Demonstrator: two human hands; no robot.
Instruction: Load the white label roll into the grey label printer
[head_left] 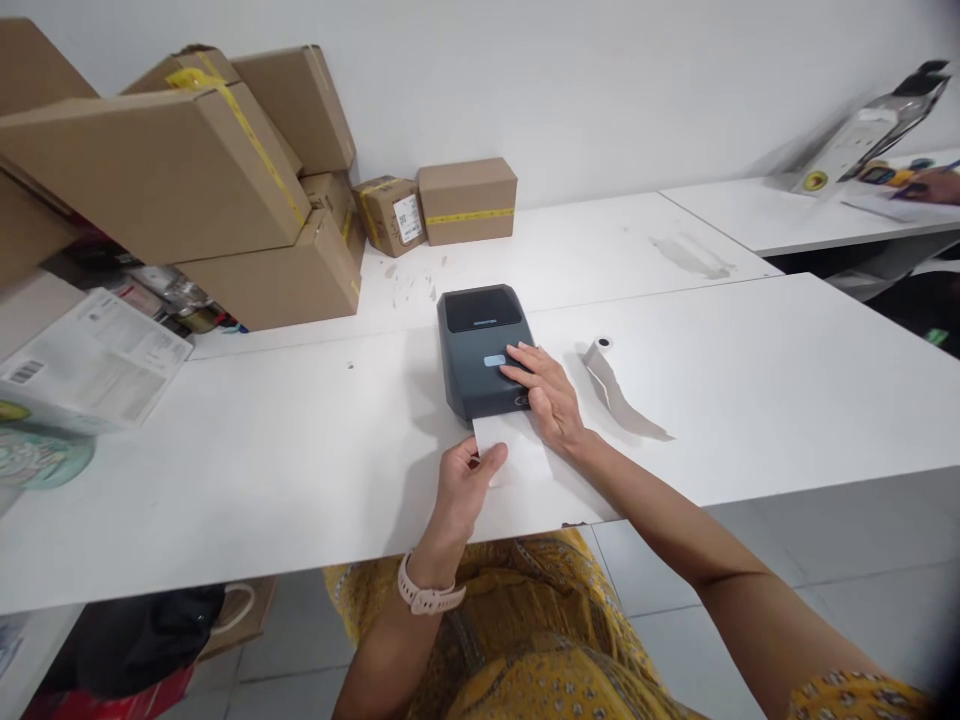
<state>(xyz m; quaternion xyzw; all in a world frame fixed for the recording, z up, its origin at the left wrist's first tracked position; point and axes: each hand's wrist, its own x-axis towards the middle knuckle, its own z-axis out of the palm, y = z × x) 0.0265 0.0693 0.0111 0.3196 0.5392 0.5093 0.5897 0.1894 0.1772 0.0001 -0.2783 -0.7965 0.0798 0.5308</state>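
Observation:
A dark grey label printer (480, 345) stands on the white table, with a white paper label (517, 445) coming out of its front edge. My left hand (466, 475) pinches the label's left side between thumb and fingers, just below the printer. On the printer's top right, next to the pale button, rests my right hand (546, 390), its fingers stretched out and holding nothing. To the right of that hand a small paper roll (602, 346) stands on end with a loose strip trailing toward me.
Stacked cardboard boxes (225, 200) fill the back left. Two smaller taped boxes (469, 200) sit against the wall. A white printed carton (94, 350) and a teal object (45, 457) are at the left edge. At far right, another person's hand (934, 186) is over paper on a second table.

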